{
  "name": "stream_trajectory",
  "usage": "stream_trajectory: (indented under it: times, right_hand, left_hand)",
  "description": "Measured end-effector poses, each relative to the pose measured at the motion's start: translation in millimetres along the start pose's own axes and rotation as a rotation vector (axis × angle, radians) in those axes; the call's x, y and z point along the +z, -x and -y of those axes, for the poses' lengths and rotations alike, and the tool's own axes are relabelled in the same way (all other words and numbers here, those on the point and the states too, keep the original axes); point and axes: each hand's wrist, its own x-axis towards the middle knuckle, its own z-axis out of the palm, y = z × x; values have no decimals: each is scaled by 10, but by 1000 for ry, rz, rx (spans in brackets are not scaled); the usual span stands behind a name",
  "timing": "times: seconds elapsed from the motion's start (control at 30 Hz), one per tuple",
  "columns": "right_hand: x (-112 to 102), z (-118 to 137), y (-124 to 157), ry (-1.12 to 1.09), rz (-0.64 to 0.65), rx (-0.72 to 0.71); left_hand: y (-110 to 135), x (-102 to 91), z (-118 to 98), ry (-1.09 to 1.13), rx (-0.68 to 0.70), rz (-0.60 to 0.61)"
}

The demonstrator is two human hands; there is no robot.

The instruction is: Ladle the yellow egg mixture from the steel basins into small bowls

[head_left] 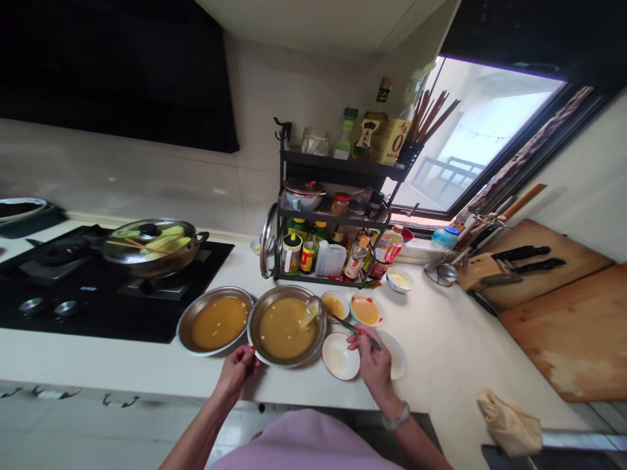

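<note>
My right hand (375, 362) grips the long handle of a ladle (349, 323). The ladle's tilted head is over the right side of a metal bowl (322, 333) of cloudy yellow-brown liquid, and pale liquid shows at its lip. With its fingers closed, my left hand (238, 367) holds the near-left rim of that same bowl. Just left of it stands a second metal bowl (182, 336) with browner liquid and small pale bits. Beneath my right hand are a white bowl (337, 369) and a white dish (398, 356), the dish partly hidden by the hand.
Behind the bowls stands a black rack (337, 163) of bottles and jars. Two small bowls of orange-brown liquid, one a blue-rimmed bowl (381, 320), sit near the ladle. A lidded pan (147, 261) rests on the stove at left. A knife block (477, 271) stands right.
</note>
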Motion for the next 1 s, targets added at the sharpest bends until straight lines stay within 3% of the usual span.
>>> stream_trajectory:
  times: [0.13, 0.23, 0.37, 0.47, 0.6, 0.7, 0.8, 1.0]
  right_hand:
    - [-22, 51, 62, 85, 243, -304]
    - [-97, -6, -2, 144, 218, -369]
    - [-205, -249, -135, 252, 45, -247]
    - [-230, -454, -182, 297, -11, -112]
    - [-182, -629, -186, 203, -106, 113]
    - [-152, -667, -212, 19, -254, 282]
    - [-165, -635, -266, -145, -389, 360]
    - [-241, -505, -318, -229, -437, 376]
  left_hand:
    - [0, -5, 6, -2, 1, -5]
    - [-8, -12, 17, 0, 2, -3]
    - [-21, -19, 30, 19, -7, 11]
    - [-18, -14, 25, 26, -11, 18]
    - [2, 1, 7, 22, -5, 9]
    - [16, 8, -7, 12, 0, 9]
    - [21, 12, -16, 6, 3, 4]
    - [27, 13, -17, 8, -5, 1]
